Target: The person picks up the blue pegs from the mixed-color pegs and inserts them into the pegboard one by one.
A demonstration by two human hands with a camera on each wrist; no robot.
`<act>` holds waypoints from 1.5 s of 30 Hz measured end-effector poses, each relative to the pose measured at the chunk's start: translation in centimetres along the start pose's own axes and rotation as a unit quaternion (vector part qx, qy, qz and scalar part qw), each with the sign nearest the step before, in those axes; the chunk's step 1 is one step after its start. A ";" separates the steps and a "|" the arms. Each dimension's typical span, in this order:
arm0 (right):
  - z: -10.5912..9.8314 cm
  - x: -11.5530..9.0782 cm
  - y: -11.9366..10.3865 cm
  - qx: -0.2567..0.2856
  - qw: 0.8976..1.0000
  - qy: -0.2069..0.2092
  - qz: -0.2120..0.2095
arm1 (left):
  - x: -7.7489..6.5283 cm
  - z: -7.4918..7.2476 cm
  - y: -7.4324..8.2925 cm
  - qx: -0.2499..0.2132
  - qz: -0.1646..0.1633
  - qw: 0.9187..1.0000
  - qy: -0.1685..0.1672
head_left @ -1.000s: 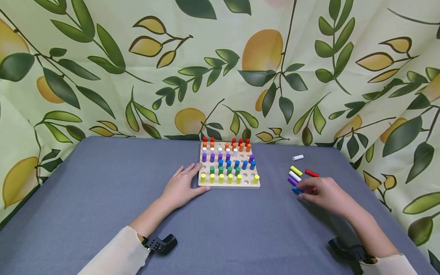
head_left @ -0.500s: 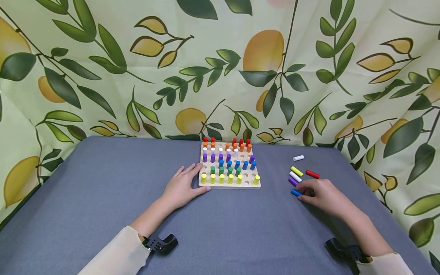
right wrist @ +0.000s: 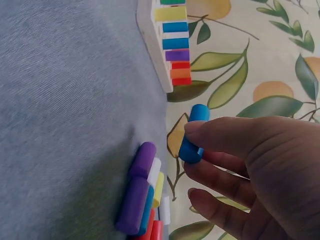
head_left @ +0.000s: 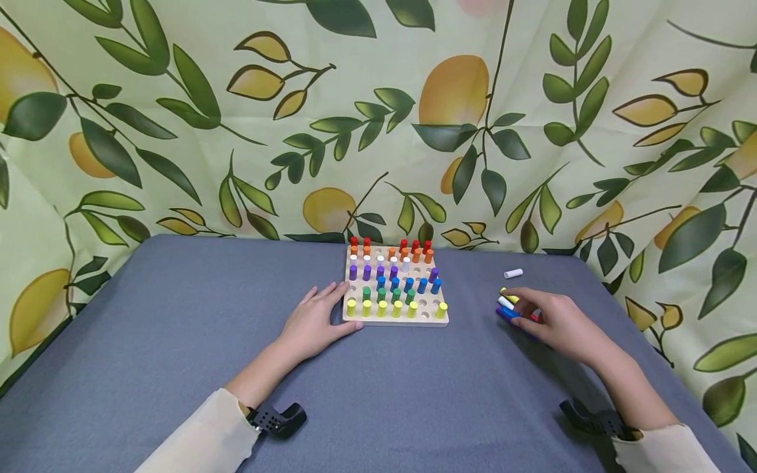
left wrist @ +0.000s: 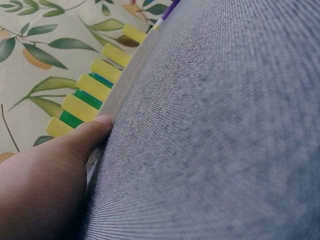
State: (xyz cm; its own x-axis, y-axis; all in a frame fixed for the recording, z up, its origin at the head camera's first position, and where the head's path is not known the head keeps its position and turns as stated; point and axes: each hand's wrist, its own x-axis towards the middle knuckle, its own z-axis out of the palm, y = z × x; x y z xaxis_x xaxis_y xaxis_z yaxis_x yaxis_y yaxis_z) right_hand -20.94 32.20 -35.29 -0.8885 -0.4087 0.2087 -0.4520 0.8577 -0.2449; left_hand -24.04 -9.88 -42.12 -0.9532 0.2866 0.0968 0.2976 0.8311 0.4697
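Note:
At the middle of the table stands a wooden pegboard (head_left: 393, 321) with rows of coloured pegs. My left hand (head_left: 312, 325) rests against its left side and front corner, fingers spread; the thumb (left wrist: 92, 134) touches the front edge. To the right, my right hand (head_left: 562, 325) pinches a blue peg (right wrist: 194, 135) between thumb and fingers, raised above the loose pegs. Beneath and beside it lie purple pegs (right wrist: 134, 205), another blue peg, a white peg (head_left: 505, 302), a yellow peg (head_left: 512, 298) and red pegs, partly hidden by the hand.
A single white peg (head_left: 513, 273) lies apart, behind the loose group. The grey cloth (head_left: 414, 394) covers the table, whose back edge meets a leaf-patterned curtain (head_left: 378, 151). Some holes in the pegboard hold no peg.
My right hand has picked up the blue peg from the cloth and moved slightly back with it, over the loose pegs. My left hand stays against the pegboard.

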 end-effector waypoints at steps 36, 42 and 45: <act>-0.2 7.7 -5.7 0.077 0.996 0.015 -0.050 | 0.0 0.1 -0.2 -0.011 -0.008 1.000 -0.006; -0.1 9.2 -7.2 0.087 0.994 0.014 -0.058 | 0.2 0.2 -0.3 -0.006 0.009 1.000 -0.002; 0.1 10.1 -8.1 0.096 0.993 0.005 -0.065 | 0.2 0.2 -0.4 -0.007 0.009 1.000 0.000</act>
State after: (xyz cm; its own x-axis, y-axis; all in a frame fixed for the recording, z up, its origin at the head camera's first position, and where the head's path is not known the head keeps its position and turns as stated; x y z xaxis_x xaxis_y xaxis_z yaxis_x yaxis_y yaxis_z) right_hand -26.28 21.13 -31.33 -0.8214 -0.5074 0.2603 -0.5702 0.7228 -0.3905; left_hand -24.34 -10.04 -42.49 -0.9476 0.3016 0.1055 0.3142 0.8193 0.4796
